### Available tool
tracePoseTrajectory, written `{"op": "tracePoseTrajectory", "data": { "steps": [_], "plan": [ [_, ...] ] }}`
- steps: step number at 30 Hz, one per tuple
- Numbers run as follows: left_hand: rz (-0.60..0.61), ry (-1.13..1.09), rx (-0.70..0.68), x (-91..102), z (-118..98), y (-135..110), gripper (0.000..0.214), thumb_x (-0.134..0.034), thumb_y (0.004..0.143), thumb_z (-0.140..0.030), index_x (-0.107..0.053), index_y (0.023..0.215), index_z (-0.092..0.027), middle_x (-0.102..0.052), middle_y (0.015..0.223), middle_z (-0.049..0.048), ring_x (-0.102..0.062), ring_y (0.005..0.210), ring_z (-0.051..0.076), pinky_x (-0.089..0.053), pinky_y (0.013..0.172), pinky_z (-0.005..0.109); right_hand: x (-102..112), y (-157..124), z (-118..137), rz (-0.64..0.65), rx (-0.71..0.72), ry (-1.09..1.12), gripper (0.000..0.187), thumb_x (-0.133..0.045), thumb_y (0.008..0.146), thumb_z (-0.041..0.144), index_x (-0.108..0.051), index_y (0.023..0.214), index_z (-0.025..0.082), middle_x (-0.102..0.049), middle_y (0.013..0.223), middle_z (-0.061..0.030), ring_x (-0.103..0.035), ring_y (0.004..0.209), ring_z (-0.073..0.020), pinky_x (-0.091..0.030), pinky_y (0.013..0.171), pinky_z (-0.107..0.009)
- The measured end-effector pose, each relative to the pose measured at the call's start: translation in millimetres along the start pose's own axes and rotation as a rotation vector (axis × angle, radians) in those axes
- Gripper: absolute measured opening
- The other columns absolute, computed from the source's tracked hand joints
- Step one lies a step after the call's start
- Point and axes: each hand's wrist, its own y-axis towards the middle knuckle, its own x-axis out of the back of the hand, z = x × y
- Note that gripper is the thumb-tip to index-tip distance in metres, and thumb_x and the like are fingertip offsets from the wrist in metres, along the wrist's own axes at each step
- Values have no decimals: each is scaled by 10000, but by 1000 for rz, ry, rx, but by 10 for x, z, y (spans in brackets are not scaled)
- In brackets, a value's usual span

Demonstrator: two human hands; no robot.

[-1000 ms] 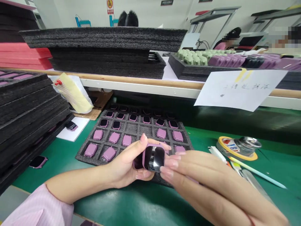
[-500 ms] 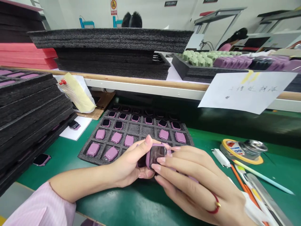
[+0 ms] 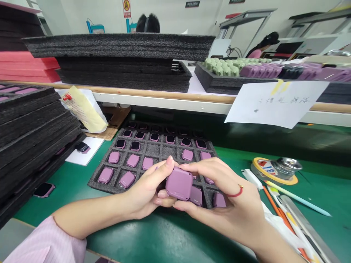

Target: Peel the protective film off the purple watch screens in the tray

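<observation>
A purple square watch case (image 3: 179, 183), its plain purple face toward me, is held over the front of the foam tray (image 3: 117, 187). My left hand (image 3: 149, 184) is closed on its left side, thumb along the upper edge. A dark part beneath it, perhaps another watch, is mostly hidden by my fingers. My right hand (image 3: 233, 204) is also closed on the case, index finger at the top edge and thumb at the bottom. The tray's compartments hold several purple cases, such as a purple-side-up case (image 3: 127, 179) in front and a black-screened watch (image 3: 135, 146) behind.
Stacked black foam trays (image 3: 35, 135) rise at the left, near a loose watch (image 3: 44, 190) on the green table. Right of the tray lie a tape roll with a metal-capped jar (image 3: 287, 166), pens (image 3: 298, 199) and tweezers-like metal strip. A shelf edge (image 3: 164, 102) crosses above.
The held watch has gone from black screen toward me to purple side toward me. My right hand's fingers have moved from across the screen to the case's top and bottom edges.
</observation>
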Motion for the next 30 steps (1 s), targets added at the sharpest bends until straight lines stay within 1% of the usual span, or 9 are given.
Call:
{"op": "tracePoseTrajectory", "data": {
  "steps": [6,12,16,19,22,24,26,28,30],
  "plan": [
    [-91,-68,-15,-26,-16,-5,459,-810,829,-522,-559,906,-145,-465,651,-61,-249,461,12,-205,390,92,-28,63,-172,-1,2,-25,410,-740,866,205,-603,1251,233,-713,1114,-71,-689,964,-236,-578,858,-381],
    [-305,-105,106,-47,62,30,527,-976,622,-311,-560,900,-145,-581,778,-13,-517,595,45,-370,499,123,-183,231,-940,-74,-241,-150,304,-716,876,384,-694,1098,177,-703,932,-66,-689,778,-217,-600,742,-368],
    [-90,-19,274,-5,164,37,576,-807,722,-639,-544,898,-158,-731,872,136,-653,631,156,-428,493,190,-533,160,-1333,65,-235,-193,332,-738,921,436,-695,1081,149,-702,994,-74,-681,917,-235,-573,871,-442],
    [73,151,288,16,193,24,625,-585,812,-795,-504,760,-177,-726,749,134,-532,441,115,-243,365,187,-721,89,-1445,119,-228,-170,294,-669,996,464,-694,1057,177,-692,1075,-75,-668,983,-220,-568,914,-436],
    [88,297,252,18,163,21,653,-507,871,-786,-558,682,-163,-648,599,74,-353,353,80,-157,337,220,-652,100,-1330,64,-258,-110,266,-635,1023,434,-698,1068,180,-695,1117,-94,-670,1032,-243,-564,940,-471],
    [53,334,210,22,122,38,667,-520,874,-774,-611,677,-143,-622,599,67,-379,393,88,-188,360,218,-475,133,-1093,-6,-272,-53,259,-567,1060,398,-695,1104,178,-700,1131,-110,-669,1082,-267,-544,973,-502],
    [18,299,175,33,76,64,693,-521,864,-783,-671,749,-116,-636,668,81,-398,440,84,-227,407,208,-266,151,-767,-42,-248,23,284,-505,1083,424,-684,1068,205,-704,1113,-91,-677,1071,-239,-557,961,-437],
    [-4,220,132,46,33,86,674,-559,856,-763,-698,837,-103,-642,731,86,-395,475,75,-255,449,200,-95,134,-439,0,-165,108,343,-599,1010,560,-657,957,226,-695,1123,-70,-685,1050,-230,-584,898,-362],
    [-25,132,92,53,0,93,596,-636,848,-705,-691,886,-113,-636,760,77,-416,509,80,-285,473,196,-1,89,-194,80,-35,37,348,-741,924,537,-637,1029,221,-656,1231,-107,-646,1152,-275,-559,959,-400]
  ]
}}
